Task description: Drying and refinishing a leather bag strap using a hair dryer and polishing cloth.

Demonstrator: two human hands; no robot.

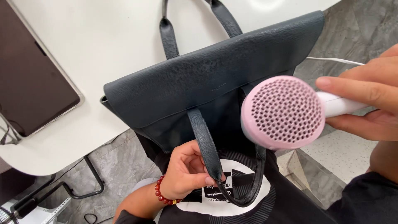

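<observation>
1. While the left hand (pixel 186 170) pinches one strap (pixel 205 143) of the handbag (pixel 207 87), the thumb lies on the strap's front and the fingers curl behind it; the grip is closed on the strap.
2. Handbag: dark navy leather, grained, with a wide flap folded over its front. It lies partly on the white table (pixel 103 37) and overhangs the table edge toward the person's lap.
3. Second strap pair (pixel 170 37) lies flat on the table beyond the bag; the near strap loops down over the person's black shirt with its white print (pixel 232 199).
4. Left wrist carries a bracelet (pixel 161 193) of dark red beads.
5. Right hand (pixel 369 99) holds a hair dryer (pixel 286 112) by its white handle, fingers wrapped round it, index finger stretched along the top.
6. Hair dryer: pink round head with a perforated grille facing the camera, held in the air just right of the bag, overlapping the bag's right edge in view. Contact with the bag cannot be told.
7. White cord (pixel 336 60) runs behind the dryer toward the right.
8. Tablet (pixel 33 79) with a dark screen lies at the table's left side, well apart from the bag.
9. Floor: grey stone tiles (pixel 365 25); black table frame (pixel 89 178) shows below left.
</observation>
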